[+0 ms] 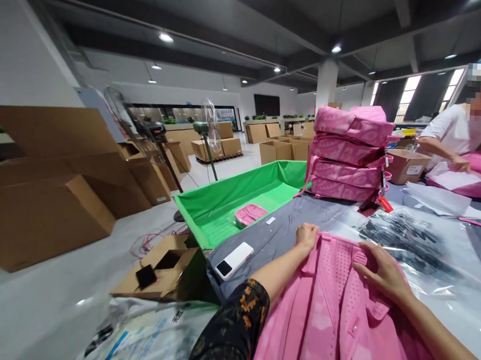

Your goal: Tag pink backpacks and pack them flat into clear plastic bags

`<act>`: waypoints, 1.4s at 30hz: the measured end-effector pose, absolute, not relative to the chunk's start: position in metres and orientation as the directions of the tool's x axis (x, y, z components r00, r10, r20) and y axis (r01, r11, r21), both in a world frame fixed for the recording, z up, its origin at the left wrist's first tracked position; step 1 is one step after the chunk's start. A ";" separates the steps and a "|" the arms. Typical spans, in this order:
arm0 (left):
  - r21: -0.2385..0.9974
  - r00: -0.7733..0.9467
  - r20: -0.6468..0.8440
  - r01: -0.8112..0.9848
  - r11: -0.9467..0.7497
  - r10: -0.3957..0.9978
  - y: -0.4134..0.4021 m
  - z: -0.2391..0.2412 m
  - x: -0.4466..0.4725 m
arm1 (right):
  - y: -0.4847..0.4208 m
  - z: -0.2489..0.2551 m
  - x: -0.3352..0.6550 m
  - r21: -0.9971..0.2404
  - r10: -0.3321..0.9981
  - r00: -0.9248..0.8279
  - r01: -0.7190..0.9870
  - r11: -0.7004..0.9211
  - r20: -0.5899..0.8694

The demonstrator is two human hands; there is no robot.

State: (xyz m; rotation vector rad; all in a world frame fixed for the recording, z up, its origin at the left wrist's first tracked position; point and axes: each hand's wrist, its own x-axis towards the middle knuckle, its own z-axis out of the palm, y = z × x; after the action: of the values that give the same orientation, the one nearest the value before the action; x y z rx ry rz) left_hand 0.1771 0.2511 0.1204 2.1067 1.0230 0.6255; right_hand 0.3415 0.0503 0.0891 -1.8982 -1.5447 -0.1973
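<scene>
Head view, near to far. A floral sleeve (235, 321) leads along the person's forearm to the pink backpack (330, 316), which lies back panel up on the grey table cover (278, 231), directly in front of the person, its top edge pointing away.

The left hand (306, 235) is curled closed over the top left corner of the bag, fingers folded onto the fabric. The right hand (384, 270) lies flat and open on the padded panel, fingers spread toward the small handle loop (360, 258). The 2 hands sit apart, 1 at each upper corner.

Handling, as a judgement: the padded fabric looks soft and limp, so a flat palm should steady it better than fingertips, and a grip taken at a seam or corner should hold best. The clear plastic film (416, 245) just beside the right hand looks slippery and may slide under any pressure.

A white phone-like device (234, 260) rests near the table's left edge, clear of the bag. Below that edge stands an open carton (165, 268). Further off, a green bin (222, 206) holds 1 pink pouch (250, 214). A stack of pink backpacks (348, 154) stands on the far side of the table. A co-worker (451, 127) works at the far right. A fan (209, 126) and brown cartons (47, 211) fill the floor beyond.
</scene>
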 end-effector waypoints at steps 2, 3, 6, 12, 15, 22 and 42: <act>0.726 0.625 0.209 0.415 -0.548 0.752 0.233 0.117 0.168 | 0.043 0.083 0.336 -0.396 0.791 0.290 0.916 -0.067 0.538; 0.708 0.650 0.252 0.381 -0.594 0.717 0.223 0.115 0.163 | 0.039 0.080 0.332 -0.377 0.775 0.287 0.924 -0.068 0.563; 0.622 0.684 0.397 0.291 -0.727 0.613 0.199 0.102 0.150 | 0.025 0.067 0.320 -0.253 0.714 0.239 0.963 -0.089 0.658; 0.418 0.774 0.478 0.216 -0.882 0.416 0.179 0.064 0.111 | -0.008 0.036 0.301 -0.123 0.759 0.162 0.987 -0.108 0.631; 0.420 0.848 0.334 0.257 -0.870 0.411 0.179 0.050 0.101 | -0.018 0.030 0.296 -0.195 0.850 0.206 0.973 -0.124 0.485; 0.469 0.859 0.117 0.395 -0.790 0.499 0.219 0.045 0.167 | 0.046 0.044 0.345 -0.285 0.898 0.435 0.871 -0.401 0.064; 0.567 0.857 0.249 0.248 -0.786 0.451 0.159 0.026 0.157 | 0.043 0.087 0.381 -0.013 0.887 0.399 0.913 -0.407 0.233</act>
State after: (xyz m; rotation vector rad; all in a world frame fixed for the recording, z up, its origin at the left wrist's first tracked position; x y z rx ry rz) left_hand 0.1567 0.1585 0.0265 2.4980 0.5092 0.5095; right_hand 0.3808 0.0429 0.0866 -2.5086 -1.6255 -0.2854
